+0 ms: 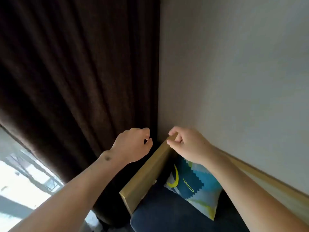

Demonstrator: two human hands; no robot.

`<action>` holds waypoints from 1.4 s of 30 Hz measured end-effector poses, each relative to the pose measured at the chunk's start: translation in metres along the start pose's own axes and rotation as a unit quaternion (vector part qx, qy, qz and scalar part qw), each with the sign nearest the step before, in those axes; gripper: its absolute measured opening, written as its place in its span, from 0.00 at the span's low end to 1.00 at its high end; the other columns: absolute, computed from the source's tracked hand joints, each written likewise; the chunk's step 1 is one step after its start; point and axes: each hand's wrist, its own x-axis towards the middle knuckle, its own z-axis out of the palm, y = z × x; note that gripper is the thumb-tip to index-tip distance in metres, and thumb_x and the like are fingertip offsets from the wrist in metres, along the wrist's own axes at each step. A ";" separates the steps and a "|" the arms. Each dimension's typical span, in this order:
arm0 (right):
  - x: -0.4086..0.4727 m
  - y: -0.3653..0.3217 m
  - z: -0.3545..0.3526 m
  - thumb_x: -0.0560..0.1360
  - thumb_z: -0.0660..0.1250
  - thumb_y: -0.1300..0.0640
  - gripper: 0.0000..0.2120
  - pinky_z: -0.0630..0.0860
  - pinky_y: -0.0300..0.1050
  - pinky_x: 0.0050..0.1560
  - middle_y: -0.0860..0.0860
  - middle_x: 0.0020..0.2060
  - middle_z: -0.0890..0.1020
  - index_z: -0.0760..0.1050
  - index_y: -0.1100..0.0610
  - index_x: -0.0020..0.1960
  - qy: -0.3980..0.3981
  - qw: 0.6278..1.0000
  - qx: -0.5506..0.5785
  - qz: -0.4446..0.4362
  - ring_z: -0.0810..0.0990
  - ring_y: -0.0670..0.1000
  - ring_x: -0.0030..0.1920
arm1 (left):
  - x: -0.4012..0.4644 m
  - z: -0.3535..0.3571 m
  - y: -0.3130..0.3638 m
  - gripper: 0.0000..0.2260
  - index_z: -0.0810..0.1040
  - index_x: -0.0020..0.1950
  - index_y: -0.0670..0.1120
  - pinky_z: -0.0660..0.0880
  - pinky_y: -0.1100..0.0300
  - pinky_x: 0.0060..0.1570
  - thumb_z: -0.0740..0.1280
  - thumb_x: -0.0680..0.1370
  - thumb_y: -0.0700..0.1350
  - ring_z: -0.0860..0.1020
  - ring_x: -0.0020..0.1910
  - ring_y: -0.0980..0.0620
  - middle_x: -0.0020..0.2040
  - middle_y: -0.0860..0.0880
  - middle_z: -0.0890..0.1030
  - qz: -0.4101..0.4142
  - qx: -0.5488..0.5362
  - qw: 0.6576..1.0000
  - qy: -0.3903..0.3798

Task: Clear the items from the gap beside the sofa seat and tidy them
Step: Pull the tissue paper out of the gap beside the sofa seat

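Head view: dark curtain (75, 81) flanks wooden armrest (143, 178), cushion (194, 186).

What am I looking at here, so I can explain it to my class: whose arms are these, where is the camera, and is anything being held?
There is no machine. A person wears a camera on the head, so the one picture looks forward and down along their own bare arms. The left hand is loosely curled in front of a dark brown curtain and holds nothing that shows. The right hand has its grip on the top corner of the sofa's wooden side panel, next to a pale wall. Below lies a blue patterned cushion on the dark blue seat. No items from the gap can be seen.
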 end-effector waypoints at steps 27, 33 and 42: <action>-0.006 0.241 0.466 0.76 0.66 0.50 0.09 0.78 0.42 0.40 0.47 0.39 0.84 0.77 0.48 0.55 -0.136 0.858 0.300 0.394 0.85 0.47 0.40 | 0.062 0.416 -0.153 0.13 0.73 0.51 0.39 0.72 0.40 0.48 0.70 0.74 0.46 0.72 0.50 0.35 0.50 0.36 0.74 -0.040 0.072 0.994 -0.068; 0.022 0.252 0.496 0.75 0.64 0.50 0.05 0.78 0.44 0.34 0.48 0.34 0.84 0.76 0.45 0.50 -0.145 0.843 0.325 0.404 0.84 0.45 0.34 | 0.062 0.427 -0.156 0.14 0.73 0.55 0.38 0.72 0.41 0.49 0.68 0.74 0.44 0.71 0.51 0.35 0.55 0.35 0.74 -0.026 0.049 0.998 -0.032; 0.071 0.296 0.582 0.74 0.64 0.57 0.12 0.82 0.56 0.51 0.54 0.47 0.86 0.78 0.51 0.57 -0.122 0.769 0.363 0.511 0.86 0.59 0.47 | 0.070 0.433 -0.161 0.31 0.62 0.80 0.50 0.73 0.53 0.25 0.64 0.77 0.49 0.76 0.35 0.40 0.55 0.40 0.73 -0.030 0.066 0.991 -0.111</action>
